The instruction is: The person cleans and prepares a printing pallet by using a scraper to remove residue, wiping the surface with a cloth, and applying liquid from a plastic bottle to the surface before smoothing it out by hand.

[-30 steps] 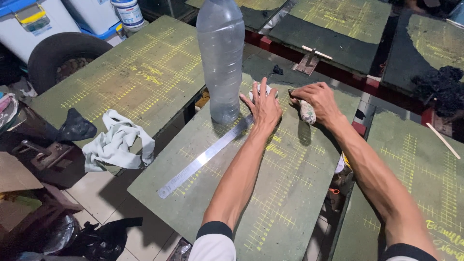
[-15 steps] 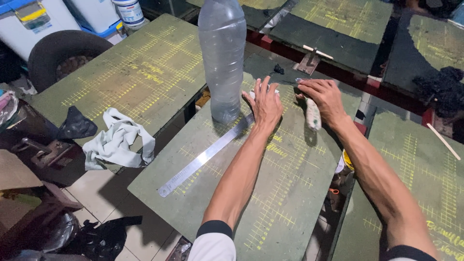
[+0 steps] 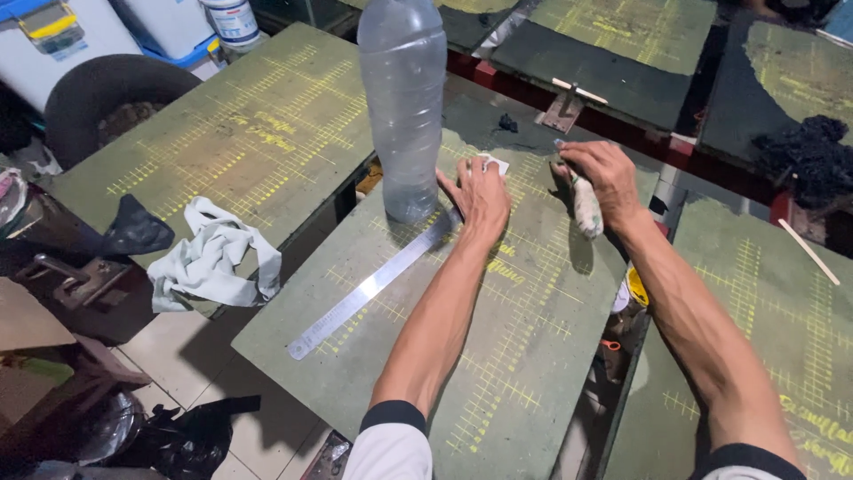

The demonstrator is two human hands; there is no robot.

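Observation:
My left hand (image 3: 478, 197) lies flat, fingers spread, on a small white piece (image 3: 494, 164) on a dark green cutting mat (image 3: 498, 356) marked with yellow grid lines. Its heel rests on the upper end of a long steel ruler (image 3: 373, 284) that runs down to the left. A tall clear plastic bottle (image 3: 404, 102) stands upright just left of that hand. My right hand (image 3: 604, 178) is closed around a dirty whitish rag-like roll (image 3: 586, 206) and presses it on the same mat, to the right of the left hand.
More green mats lie left (image 3: 240, 133), far (image 3: 622, 44) and right (image 3: 773, 311). A crumpled white cloth (image 3: 213, 258) hangs at the left mat's edge. A tyre (image 3: 107, 102), white boxes, a black clump (image 3: 813, 156), a thin stick (image 3: 809, 251) and a small metal clamp (image 3: 564, 107) surround the work.
My right hand with the rag-like roll has slid a little away from me and to the right across the mat. The left hand, ruler and bottle stay where they were.

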